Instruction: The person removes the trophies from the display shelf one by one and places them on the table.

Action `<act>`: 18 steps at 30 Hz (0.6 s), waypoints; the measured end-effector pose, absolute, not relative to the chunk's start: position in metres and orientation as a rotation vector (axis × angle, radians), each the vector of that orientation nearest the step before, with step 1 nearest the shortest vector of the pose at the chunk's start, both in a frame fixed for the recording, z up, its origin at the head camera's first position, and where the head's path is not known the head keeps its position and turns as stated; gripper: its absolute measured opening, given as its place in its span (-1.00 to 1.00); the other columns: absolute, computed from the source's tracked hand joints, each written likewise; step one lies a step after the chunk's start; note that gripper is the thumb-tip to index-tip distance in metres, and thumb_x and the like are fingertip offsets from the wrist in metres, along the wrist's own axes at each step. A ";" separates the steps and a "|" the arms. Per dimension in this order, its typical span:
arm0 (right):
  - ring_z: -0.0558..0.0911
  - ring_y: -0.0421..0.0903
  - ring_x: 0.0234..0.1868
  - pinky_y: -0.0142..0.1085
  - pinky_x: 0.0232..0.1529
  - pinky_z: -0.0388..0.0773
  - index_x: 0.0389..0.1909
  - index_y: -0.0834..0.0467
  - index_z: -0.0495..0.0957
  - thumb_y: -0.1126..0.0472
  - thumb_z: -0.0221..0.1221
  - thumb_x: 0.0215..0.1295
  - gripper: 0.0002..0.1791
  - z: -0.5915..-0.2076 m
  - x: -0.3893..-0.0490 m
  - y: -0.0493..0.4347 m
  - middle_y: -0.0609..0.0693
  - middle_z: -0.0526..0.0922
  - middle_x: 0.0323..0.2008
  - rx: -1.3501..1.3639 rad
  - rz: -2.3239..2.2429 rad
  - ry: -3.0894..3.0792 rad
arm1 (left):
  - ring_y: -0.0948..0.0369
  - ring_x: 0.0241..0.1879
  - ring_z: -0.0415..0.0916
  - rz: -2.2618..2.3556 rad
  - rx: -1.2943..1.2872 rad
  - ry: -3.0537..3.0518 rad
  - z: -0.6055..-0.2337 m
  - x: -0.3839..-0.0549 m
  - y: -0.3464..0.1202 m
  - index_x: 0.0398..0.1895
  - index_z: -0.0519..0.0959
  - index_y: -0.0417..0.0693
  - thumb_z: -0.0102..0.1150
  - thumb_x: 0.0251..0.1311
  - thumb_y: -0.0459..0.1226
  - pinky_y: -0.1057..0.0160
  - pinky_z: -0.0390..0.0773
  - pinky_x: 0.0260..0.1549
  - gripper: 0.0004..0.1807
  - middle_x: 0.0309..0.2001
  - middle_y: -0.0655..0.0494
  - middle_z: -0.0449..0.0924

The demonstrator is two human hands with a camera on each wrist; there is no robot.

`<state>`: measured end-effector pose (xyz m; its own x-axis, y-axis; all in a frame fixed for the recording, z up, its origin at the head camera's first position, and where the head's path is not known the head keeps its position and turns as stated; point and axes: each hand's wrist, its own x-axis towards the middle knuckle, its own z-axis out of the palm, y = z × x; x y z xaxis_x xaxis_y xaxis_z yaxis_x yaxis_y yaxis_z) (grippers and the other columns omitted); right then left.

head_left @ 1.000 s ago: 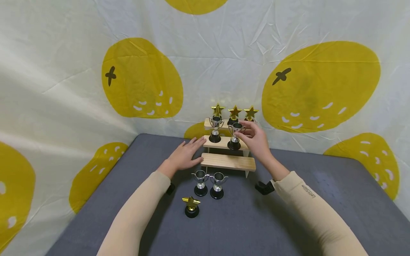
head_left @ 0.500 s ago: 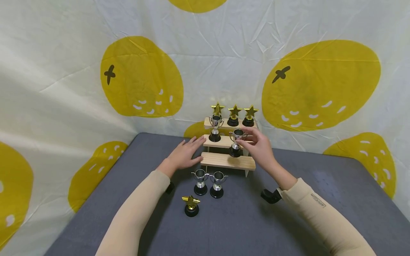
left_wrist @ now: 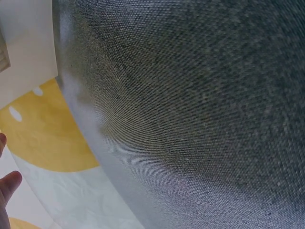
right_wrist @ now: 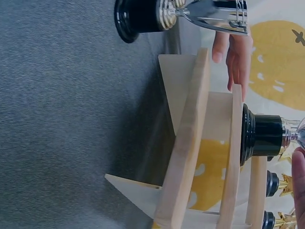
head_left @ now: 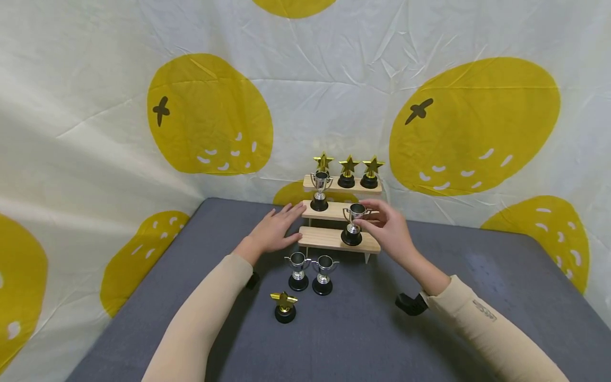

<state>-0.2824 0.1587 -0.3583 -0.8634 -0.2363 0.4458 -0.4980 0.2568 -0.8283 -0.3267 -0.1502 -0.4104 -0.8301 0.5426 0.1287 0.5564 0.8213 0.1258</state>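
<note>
Over the right part of the lowest wooden step [head_left: 320,236], my right hand [head_left: 389,228] pinches a silver trophy cup [head_left: 354,220] between thumb and fingers. The cup is upright; I cannot tell whether its black base touches the wood. My left hand [head_left: 274,231] lies flat with fingers spread, fingertips at the left end of the three-step wooden stand. Another silver cup [head_left: 320,191] stands on the left of the middle step [head_left: 334,210]. In the right wrist view, a finger of my right hand [right_wrist: 299,186] shows at the right edge.
Three gold star trophies [head_left: 349,170] stand on the top step. On the grey table [head_left: 363,339] in front of the stand are two silver cups [head_left: 310,271] side by side and one gold star trophy [head_left: 284,307]. A fruit-patterned curtain [head_left: 329,106] hangs behind.
My right hand has brought its silver cup down and slightly towards me, from the middle step's level to the lowest step. The left hand has stayed in place.
</note>
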 end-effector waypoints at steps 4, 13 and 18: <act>0.73 -0.12 -0.10 -0.46 -0.10 0.63 0.21 0.35 0.54 0.42 0.36 0.29 -0.53 -0.361 -0.277 0.161 0.25 0.63 0.08 0.667 1.637 -2.329 | -0.06 0.56 0.03 -0.251 -0.885 -2.909 -0.410 -0.325 -0.150 0.68 0.02 0.01 0.08 0.49 0.05 -0.34 0.13 0.38 -0.16 0.64 0.08 -0.02; 0.74 -0.06 -0.12 -0.47 -0.17 0.61 0.19 0.27 0.55 0.35 0.40 0.27 -0.52 -0.366 -0.262 0.164 0.19 0.70 0.00 0.609 1.538 -2.432 | -0.06 0.56 0.02 -0.243 -0.894 -2.912 -0.410 -0.324 -0.150 0.68 0.01 0.00 0.07 0.49 0.05 -0.34 0.15 0.38 -0.16 0.64 0.07 -0.02; 0.74 0.02 -0.11 -0.45 -0.19 0.64 0.17 0.30 0.54 0.40 0.40 0.26 -0.54 -0.369 -0.258 0.166 0.22 0.69 -0.01 0.635 1.553 -2.425 | -0.06 0.56 0.03 -0.256 -0.889 -2.907 -0.409 -0.324 -0.150 0.68 0.01 0.00 0.08 0.49 0.03 -0.35 0.14 0.37 -0.17 0.64 0.07 -0.02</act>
<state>-0.2579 0.1664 -0.3695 -0.8896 -0.2503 0.3822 -0.4518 0.3585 -0.8169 -0.3238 -0.1498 -0.4094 -0.8266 0.5464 0.1351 0.5616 0.8166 0.1335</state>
